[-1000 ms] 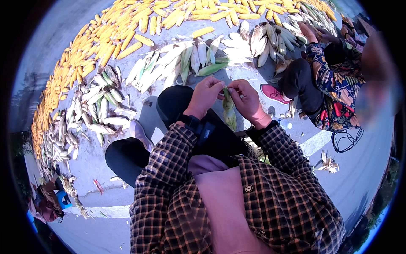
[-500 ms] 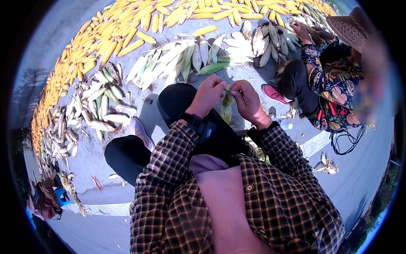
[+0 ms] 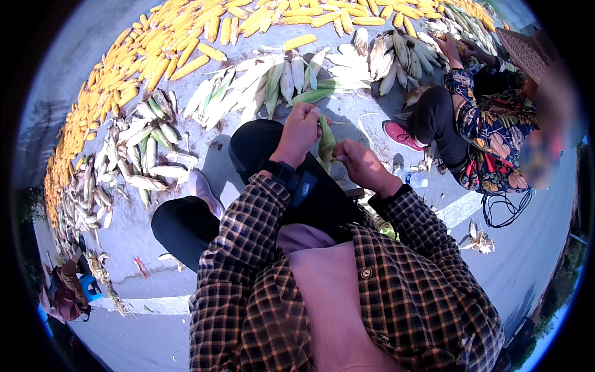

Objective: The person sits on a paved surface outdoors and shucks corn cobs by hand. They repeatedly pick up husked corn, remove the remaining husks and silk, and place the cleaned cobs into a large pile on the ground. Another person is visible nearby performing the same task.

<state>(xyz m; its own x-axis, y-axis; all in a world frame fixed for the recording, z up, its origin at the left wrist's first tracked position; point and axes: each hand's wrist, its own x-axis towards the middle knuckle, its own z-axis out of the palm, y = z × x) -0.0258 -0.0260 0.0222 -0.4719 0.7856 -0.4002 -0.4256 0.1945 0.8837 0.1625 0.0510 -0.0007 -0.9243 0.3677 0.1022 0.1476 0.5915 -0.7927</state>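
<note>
Left hand (image 3: 302,127) and right hand (image 3: 361,165) close together, both clamped on green corn ear (image 3: 325,140) over knees. Husked cobs (image 3: 155,43) spread ahead on pavement.

Left hand (image 3: 302,127) and right hand (image 3: 361,164) both closed on one green-husked corn ear (image 3: 326,141), held upright between them (left grips higher). Just beyond the grip: row of unhusked ears (image 3: 279,84); farther out, yellow husked cobs (image 3: 149,56). Right of grip: seated person (image 3: 471,121), plastic bottle (image 3: 412,179).
</note>
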